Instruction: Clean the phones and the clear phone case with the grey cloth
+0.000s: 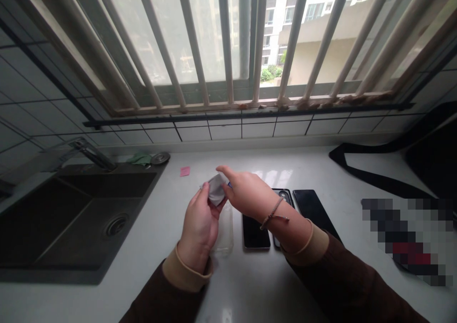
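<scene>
My left hand (200, 220) and my right hand (246, 194) meet above the white counter (250, 285), both pinching a small grey cloth or packet (216, 188). A hint of blue shows at my right fingertips. Just below the hands lies a clear phone case (225, 237). To its right a black phone (255, 232) lies flat, partly under my right wrist. Beside it sit a second dark case or phone (283, 196) with a camera cut-out and a third black phone (314, 211).
A dark sink (71, 218) with a tap (93, 154) fills the left side. A pink slip (184, 171) lies near the wall. A black bag with a strap (374, 180) occupies the right. Barred window runs behind the tiled ledge.
</scene>
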Motion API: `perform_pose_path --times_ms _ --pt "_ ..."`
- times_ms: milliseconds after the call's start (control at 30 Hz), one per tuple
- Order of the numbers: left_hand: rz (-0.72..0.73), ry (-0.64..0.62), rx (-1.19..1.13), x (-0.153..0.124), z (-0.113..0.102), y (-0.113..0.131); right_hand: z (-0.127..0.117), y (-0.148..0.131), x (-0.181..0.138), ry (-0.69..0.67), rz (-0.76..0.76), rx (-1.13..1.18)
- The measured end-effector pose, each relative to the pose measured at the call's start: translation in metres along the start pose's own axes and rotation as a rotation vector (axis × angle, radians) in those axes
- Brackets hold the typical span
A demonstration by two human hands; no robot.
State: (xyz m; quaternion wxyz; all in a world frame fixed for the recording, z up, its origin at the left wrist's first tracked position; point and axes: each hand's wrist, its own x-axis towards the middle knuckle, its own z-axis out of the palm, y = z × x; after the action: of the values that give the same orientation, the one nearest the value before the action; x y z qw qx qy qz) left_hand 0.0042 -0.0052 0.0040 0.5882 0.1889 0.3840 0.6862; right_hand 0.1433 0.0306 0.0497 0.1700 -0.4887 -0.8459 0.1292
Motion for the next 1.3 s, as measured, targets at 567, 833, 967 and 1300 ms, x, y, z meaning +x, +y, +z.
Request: perform_pose_path --times_ms 567,833,967,1300 --pt "0.003 0.083 -0.165 0.001 0.007 0.006 0.017 -0.017 -0.001 -0.032 -0.18 0.004" --pt "0.001 0.052 -0.127 -0.001 0.007 0.009 0.022 -0.014 0.001 -0.034 -0.157 0.016" --pt "-0.003 0.047 -0.122 -0.001 0.006 0.009 0.021 -0.014 0.001 -0.042 -0.158 0.012" --pt "0.009 0.037 -0.106 0.0 0.007 0.007 0.025 -0.012 0.001 -0.035 -0.164 0.004"
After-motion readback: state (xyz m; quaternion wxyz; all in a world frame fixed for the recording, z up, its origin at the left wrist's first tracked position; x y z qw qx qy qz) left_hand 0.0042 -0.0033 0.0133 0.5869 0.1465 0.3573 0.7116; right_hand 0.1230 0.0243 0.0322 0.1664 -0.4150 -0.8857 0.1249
